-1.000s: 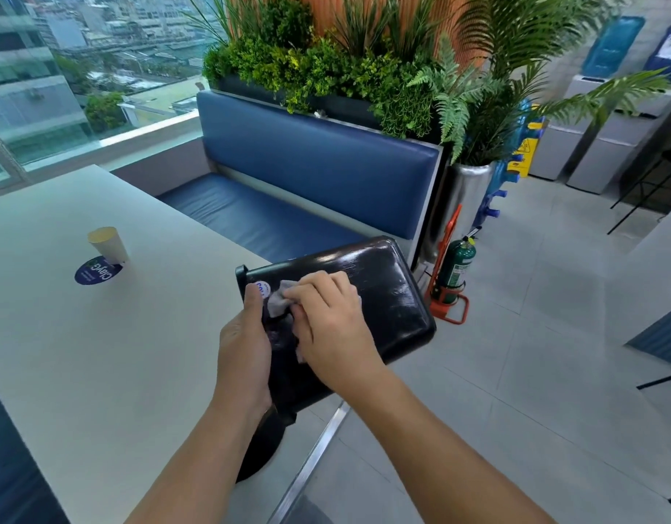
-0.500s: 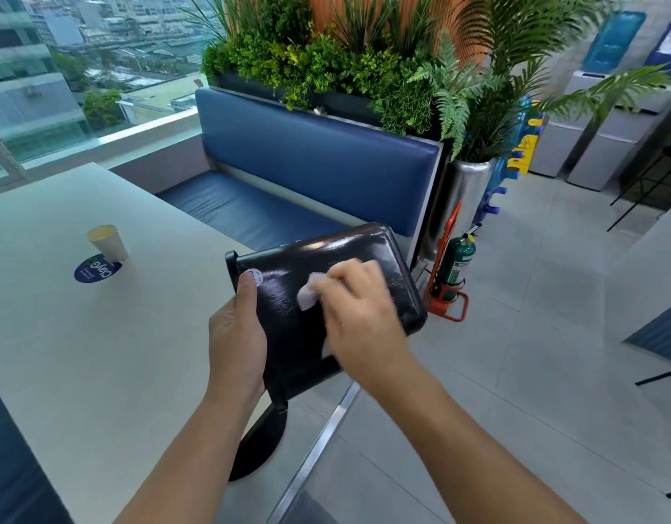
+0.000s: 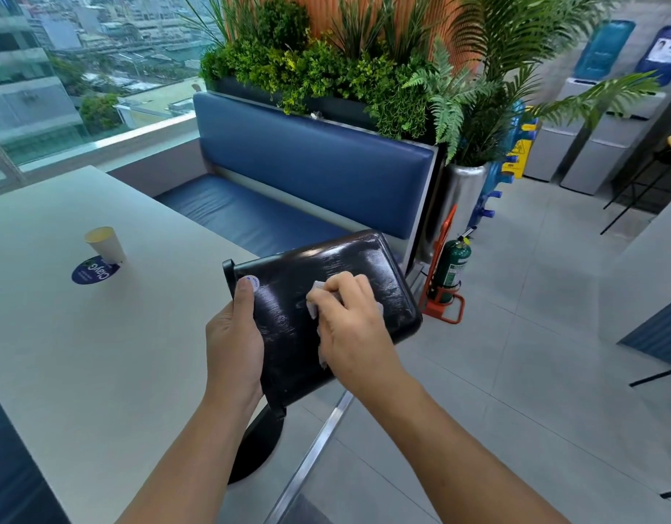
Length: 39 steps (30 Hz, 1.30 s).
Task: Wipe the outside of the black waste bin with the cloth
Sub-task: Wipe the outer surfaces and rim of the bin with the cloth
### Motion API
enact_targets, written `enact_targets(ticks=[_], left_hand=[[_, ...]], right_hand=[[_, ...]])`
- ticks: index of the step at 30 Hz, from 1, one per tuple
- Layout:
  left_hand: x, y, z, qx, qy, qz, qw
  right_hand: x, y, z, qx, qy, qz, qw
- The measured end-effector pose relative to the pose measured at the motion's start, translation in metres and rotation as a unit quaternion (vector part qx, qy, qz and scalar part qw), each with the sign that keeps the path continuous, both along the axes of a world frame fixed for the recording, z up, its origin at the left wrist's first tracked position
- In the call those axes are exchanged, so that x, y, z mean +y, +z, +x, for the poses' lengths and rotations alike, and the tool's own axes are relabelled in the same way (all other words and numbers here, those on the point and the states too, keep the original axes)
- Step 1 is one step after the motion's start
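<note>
Left hand [image 3: 233, 334] grips black waste bin [image 3: 368, 266] at rim, held tilted. Right hand [image 3: 349, 327] presses cloth [image 3: 314, 300] on its side.

The right hand [image 3: 351, 330] and cloth [image 3: 318, 298] farther along the waste bin [image 3: 383, 266] than before

Person, parts in our view:
1. Left forearm [image 3: 182, 467], entering from 7 o'clock: bare along all we see of it.
2. Right forearm [image 3: 458, 459], entering from 5 o'clock: likewise bare.
3. Left hand [image 3: 233, 336]: bare; we note a short, trimmed thumbnail [image 3: 244, 288] at its 12 o'clock end.
4. Right hand [image 3: 354, 327]: bare.
</note>
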<state>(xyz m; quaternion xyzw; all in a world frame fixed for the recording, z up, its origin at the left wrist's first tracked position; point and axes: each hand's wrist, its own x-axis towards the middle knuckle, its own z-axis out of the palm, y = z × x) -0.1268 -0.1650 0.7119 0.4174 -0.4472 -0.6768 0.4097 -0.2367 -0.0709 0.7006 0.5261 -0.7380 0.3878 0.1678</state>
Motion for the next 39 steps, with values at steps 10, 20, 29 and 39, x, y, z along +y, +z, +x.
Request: enact_targets(ticks=[10, 20, 29, 39], left_hand=[[-0.006, 0.005, 0.003, -0.039, -0.033, -0.067, 0.996], [0.0, -0.003, -0.007, -0.096, -0.074, -0.134, 0.983], [-0.006, -0.007, -0.005, -0.072, -0.03, -0.058, 0.995], [-0.003, 0.0, -0.003, -0.084, -0.017, -0.081, 0.993]], right_hand=[[0.009, 0.032, -0.054, -0.075, -0.068, -0.1, 0.99], [-0.041, 0.016, 0.01, -0.058, 0.024, -0.035, 0.997], [-0.008, -0.009, -0.015, -0.024, 0.064, -0.048, 0.997], [0.018, -0.021, -0.026, -0.126, -0.032, 0.083, 0.988]])
